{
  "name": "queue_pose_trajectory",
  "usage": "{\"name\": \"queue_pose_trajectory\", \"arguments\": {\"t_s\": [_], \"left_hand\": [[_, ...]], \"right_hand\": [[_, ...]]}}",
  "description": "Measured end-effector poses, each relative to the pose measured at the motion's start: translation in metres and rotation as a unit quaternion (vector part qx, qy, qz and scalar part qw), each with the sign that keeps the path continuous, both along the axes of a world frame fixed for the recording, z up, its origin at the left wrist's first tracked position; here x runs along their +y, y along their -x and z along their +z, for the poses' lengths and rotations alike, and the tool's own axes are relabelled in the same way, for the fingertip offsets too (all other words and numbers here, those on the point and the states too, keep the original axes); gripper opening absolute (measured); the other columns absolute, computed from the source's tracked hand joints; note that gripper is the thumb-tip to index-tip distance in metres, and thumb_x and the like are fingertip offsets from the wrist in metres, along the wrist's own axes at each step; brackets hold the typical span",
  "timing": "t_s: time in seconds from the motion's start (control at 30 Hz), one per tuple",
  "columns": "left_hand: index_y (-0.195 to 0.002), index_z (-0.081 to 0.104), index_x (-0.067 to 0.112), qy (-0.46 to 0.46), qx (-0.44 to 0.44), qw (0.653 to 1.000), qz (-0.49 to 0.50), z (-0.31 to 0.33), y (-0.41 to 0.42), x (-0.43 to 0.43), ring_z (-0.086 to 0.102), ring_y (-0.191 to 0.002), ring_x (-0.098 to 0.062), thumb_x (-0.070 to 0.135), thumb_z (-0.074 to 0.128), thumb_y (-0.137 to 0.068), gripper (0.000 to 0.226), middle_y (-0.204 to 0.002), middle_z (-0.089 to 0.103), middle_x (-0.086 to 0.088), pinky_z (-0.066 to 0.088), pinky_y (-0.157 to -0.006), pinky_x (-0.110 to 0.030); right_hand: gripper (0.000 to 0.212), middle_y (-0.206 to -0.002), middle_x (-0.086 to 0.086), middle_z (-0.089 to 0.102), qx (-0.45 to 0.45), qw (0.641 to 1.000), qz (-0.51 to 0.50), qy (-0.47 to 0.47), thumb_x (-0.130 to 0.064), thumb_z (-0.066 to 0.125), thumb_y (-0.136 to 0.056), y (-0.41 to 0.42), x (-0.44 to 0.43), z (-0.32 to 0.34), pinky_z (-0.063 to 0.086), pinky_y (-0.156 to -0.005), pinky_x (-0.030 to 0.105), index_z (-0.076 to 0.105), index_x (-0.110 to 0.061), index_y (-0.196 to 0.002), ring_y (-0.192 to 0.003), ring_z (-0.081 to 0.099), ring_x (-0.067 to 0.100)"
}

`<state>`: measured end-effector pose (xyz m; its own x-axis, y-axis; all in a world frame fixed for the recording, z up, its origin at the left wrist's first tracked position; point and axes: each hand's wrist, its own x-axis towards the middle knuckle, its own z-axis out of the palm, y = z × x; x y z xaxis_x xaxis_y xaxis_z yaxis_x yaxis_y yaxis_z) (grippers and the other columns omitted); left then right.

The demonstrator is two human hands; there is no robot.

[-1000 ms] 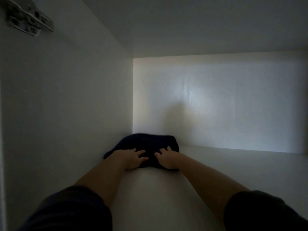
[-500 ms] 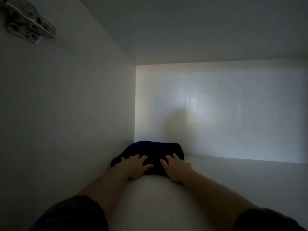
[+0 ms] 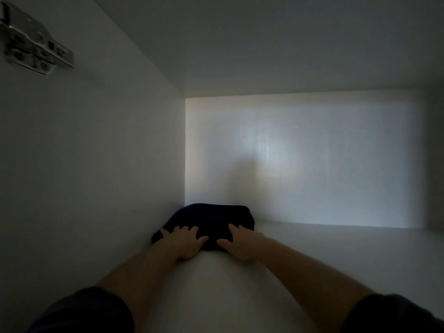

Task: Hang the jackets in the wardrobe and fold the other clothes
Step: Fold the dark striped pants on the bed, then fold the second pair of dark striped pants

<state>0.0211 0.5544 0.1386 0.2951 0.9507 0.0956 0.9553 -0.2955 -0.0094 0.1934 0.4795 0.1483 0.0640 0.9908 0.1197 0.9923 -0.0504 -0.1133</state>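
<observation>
From the head view, a dark folded garment lies on a white wardrobe shelf, tucked into the far left corner where the left side wall meets the back panel. Both forearms reach in from the bottom of the frame, each with a dark sleeve at the upper arm. The left hand rests on the near left edge of the garment with its fingers spread and laid flat on the cloth. The right hand rests on the near right edge, fingers extended onto the fabric and thumb pointing toward the other hand. Neither hand curls round the cloth. The garment lies just beyond and partly under the fingertips. A metal door hinge is fixed high on the left side wall.
</observation>
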Motion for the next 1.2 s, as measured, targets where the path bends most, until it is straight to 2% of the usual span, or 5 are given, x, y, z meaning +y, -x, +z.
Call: {"name": "queue_pose_trajectory", "arguments": {"t_s": [0.2, 0.4, 0.57, 0.73, 1.2], "left_hand": [[-0.147, 0.024, 0.020, -0.056, 0.007, 0.992, -0.113, 0.021, -0.006, -0.083, 0.041, -0.128, -0.025, 0.053, 0.041, -0.094, 0.064, -0.146, 0.035, -0.006, 0.039, -0.102, -0.041], [-0.141, 0.036, 0.027, -0.125, -0.146, 0.957, -0.219, 0.033, -0.017, -0.211, 0.045, -0.125, -0.013, 0.050, 0.046, -0.094, 0.054, -0.142, 0.042, 0.007, 0.036, -0.096, -0.025], [-0.117, 0.058, 0.025, -0.136, -0.420, 0.815, -0.376, -0.003, -0.058, -0.347, 0.052, -0.108, -0.004, 0.027, 0.058, -0.092, 0.025, -0.114, 0.058, 0.014, 0.037, -0.089, -0.018], [-0.104, 0.064, 0.018, -0.043, -0.478, 0.718, -0.505, -0.066, -0.134, -0.521, 0.056, -0.086, 0.006, 0.021, 0.057, -0.089, 0.017, -0.097, 0.063, 0.012, 0.041, -0.081, -0.010], [-0.104, 0.066, 0.025, 0.391, -0.310, 0.478, -0.723, -0.217, -0.189, -1.038, 0.061, -0.097, 0.003, 0.027, 0.056, -0.092, 0.015, -0.103, 0.067, 0.017, 0.044, -0.085, -0.008]], "right_hand": [[0.073, -0.161, 0.003, 0.014, 0.013, 0.997, 0.074, -0.034, -0.059, 0.034, -0.096, -0.006, -0.094, 0.040, 0.021, -0.117, 0.042, 0.009, -0.022, -0.154, -0.145, 0.021, 0.022], [0.057, -0.150, -0.010, 0.035, 0.093, 0.974, 0.046, -0.201, -0.049, 0.045, -0.096, -0.037, -0.255, 0.030, 0.031, -0.102, 0.020, 0.027, -0.034, -0.147, -0.127, 0.043, 0.010], [0.038, -0.124, -0.030, 0.046, 0.168, 0.926, -0.002, -0.339, -0.030, 0.055, -0.094, -0.053, -0.424, -0.014, 0.028, -0.084, -0.004, 0.048, -0.035, -0.131, -0.101, 0.045, -0.022], [0.032, -0.115, -0.015, 0.058, 0.155, 0.905, -0.172, -0.358, -0.021, 0.057, -0.089, -0.062, -0.624, -0.081, 0.035, -0.087, 0.003, 0.058, -0.023, -0.121, -0.102, 0.055, -0.005], [0.023, -0.112, -0.024, 0.061, 0.124, 0.692, -0.640, -0.309, -0.028, 0.053, -0.094, 0.030, -1.124, -0.188, 0.046, -0.085, 0.014, 0.060, -0.032, -0.116, -0.101, 0.057, -0.009]]}}
